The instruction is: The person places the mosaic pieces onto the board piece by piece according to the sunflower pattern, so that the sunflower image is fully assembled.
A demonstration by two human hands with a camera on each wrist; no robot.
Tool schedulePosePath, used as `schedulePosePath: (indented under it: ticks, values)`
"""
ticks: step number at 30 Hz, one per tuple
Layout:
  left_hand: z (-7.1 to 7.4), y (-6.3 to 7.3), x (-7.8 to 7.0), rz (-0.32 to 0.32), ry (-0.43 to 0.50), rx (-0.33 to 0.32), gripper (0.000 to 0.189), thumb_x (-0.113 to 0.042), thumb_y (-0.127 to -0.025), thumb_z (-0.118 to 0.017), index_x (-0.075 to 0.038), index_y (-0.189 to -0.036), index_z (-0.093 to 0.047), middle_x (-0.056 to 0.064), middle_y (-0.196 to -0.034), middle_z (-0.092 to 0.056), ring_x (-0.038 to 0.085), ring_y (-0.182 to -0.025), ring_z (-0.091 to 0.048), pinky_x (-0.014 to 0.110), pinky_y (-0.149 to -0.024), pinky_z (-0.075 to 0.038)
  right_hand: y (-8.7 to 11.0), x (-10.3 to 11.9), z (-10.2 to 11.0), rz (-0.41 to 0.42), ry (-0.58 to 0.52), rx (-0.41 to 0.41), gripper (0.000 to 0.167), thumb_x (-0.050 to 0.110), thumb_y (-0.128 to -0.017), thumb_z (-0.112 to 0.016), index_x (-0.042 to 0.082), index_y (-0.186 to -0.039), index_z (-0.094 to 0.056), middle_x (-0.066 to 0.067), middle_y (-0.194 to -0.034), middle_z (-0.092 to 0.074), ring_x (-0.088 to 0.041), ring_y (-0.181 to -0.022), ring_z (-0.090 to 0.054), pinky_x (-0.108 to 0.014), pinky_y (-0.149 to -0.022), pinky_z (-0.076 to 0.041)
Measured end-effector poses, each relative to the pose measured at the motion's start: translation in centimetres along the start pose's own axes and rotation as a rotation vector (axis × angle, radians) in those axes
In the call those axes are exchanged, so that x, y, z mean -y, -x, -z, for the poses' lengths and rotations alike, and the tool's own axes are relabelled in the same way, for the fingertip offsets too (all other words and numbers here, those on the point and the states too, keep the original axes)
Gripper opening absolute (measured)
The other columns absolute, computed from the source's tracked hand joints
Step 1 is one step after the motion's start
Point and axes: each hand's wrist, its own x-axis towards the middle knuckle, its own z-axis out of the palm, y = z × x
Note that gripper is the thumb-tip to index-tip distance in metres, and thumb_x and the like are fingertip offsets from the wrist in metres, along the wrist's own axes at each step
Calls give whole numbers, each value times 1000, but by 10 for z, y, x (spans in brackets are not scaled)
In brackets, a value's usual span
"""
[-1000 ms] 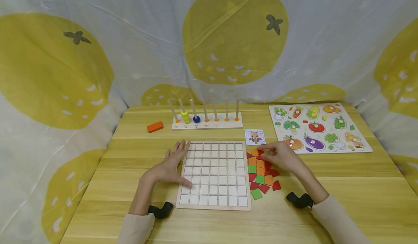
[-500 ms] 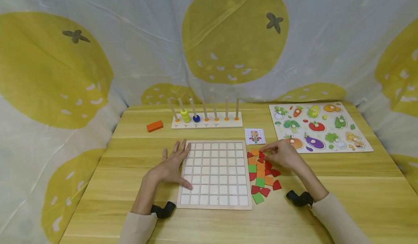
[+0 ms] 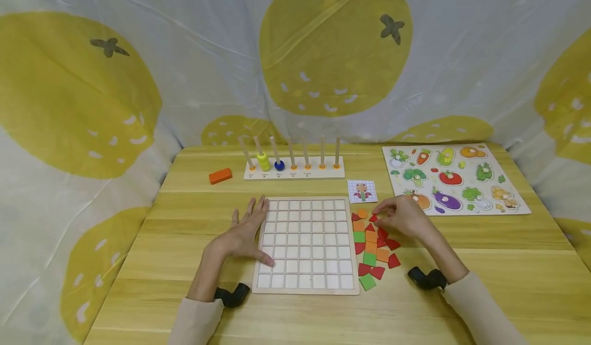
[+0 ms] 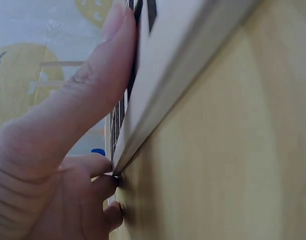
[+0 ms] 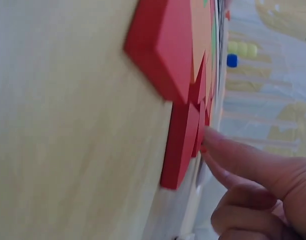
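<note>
Grid board [image 3: 305, 240], coloured pieces [image 3: 371, 247].
Your left hand [image 3: 237, 238]: fingers apart across the board's left edge. Your right hand [image 3: 405, 217]: fingertips at a red piece [image 3: 373, 219]; pinched or not, cannot tell.

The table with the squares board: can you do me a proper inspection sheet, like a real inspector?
Surface: wooden table, light, with grain showing.
Job's things: grid board, no pieces in visible squares; red, orange and green pieces on its right; picture card.
Clutter: orange block, peg stand, vegetable puzzle.
Left hand: spread at the board's left edge, thumb over it.
Right hand: fingertips at a red piece; pinching unclear.
Cables: nothing seen.
Surroundings: pale cloth with yellow fruit shapes.
</note>
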Motion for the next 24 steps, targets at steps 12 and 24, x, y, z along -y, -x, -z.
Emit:
schedulePosePath:
  ticks: [12,24]
  values:
    - [-1,0,-1,2,-6,6,152,-53,-64,-95,-5,-165,9,13,-173,19,39,-159,22,73,-121,16,-8,14,-7,88,-77,70,22,16,-90,-81,6,-109,-80,5,-59,-30,-11,-54,-30,-25,-52,-29]
    - [0,0,-2,0,8,2,152,-50,-65,-96,-4,-165,8,14,-173,18,40,-159,21,74,-120,15,-36,63,-38,181,-143,168,18,14,-87,-83,6,-104,-82,6,-55,-31,-14,-55,-30,-23,-52,-26]
